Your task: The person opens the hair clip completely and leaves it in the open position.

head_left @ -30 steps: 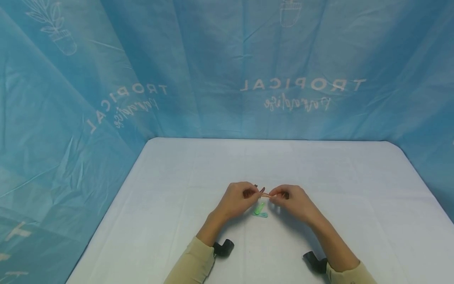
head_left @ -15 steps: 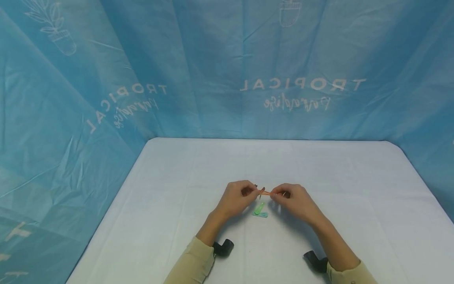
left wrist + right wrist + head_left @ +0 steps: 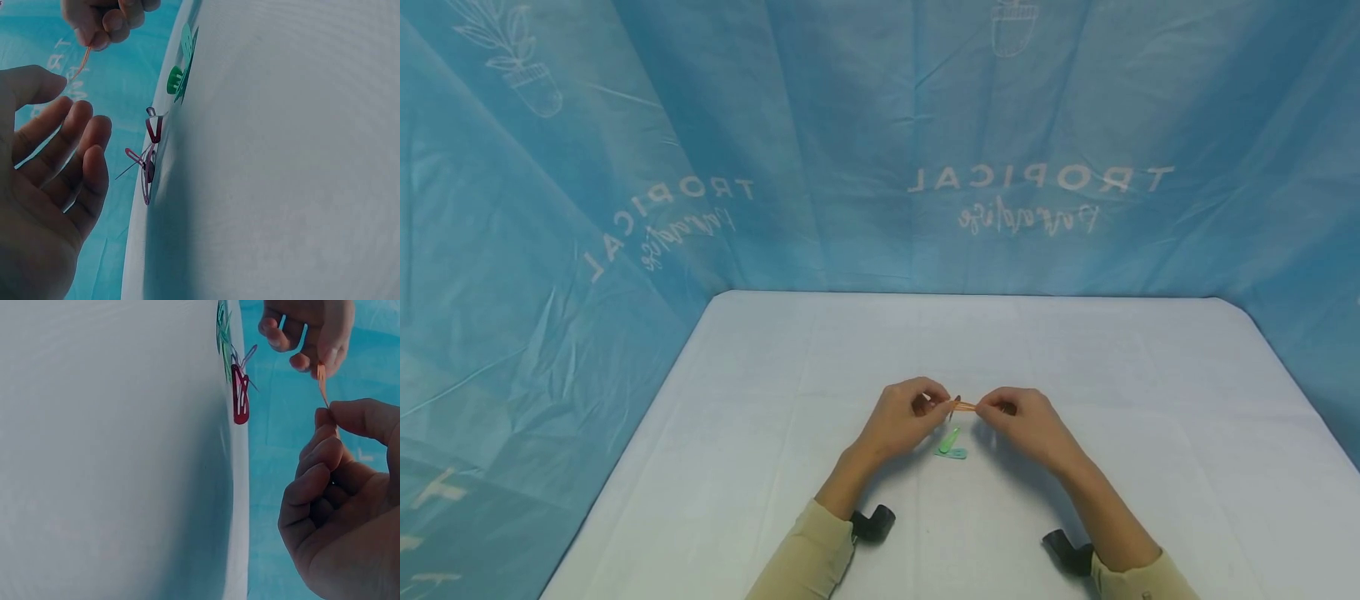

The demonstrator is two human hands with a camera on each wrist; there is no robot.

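Observation:
Between my hands, above the white table, is a slim orange snap hair clip [image 3: 966, 407]. My left hand [image 3: 908, 414] pinches one end with thumb and fingertips, its other fingers loosely bent. The opposite end is pinched by my right hand [image 3: 1024, 421], its remaining fingers curled in. In the right wrist view the orange clip [image 3: 322, 384] spans the two sets of fingertips. Below lie a light green hair clip [image 3: 950, 440] and a teal hair clip [image 3: 955, 454], touching or overlapping. A dark red hair clip [image 3: 240, 397] rests near them, mostly hidden in the head view.
A pinkish-purple hair clip [image 3: 147, 175] lies by the red one in the left wrist view. White cloth covers the table [image 3: 760, 367]. Blue printed curtains [image 3: 850, 167] hang behind and at both sides. Black wrist cameras [image 3: 874, 524] sit under my forearms.
Both hands have risen very slightly, and the right hand has shifted a little to the right. The left fingertips now cover a dark clip end seen beside them before. The clips on the table stay put.

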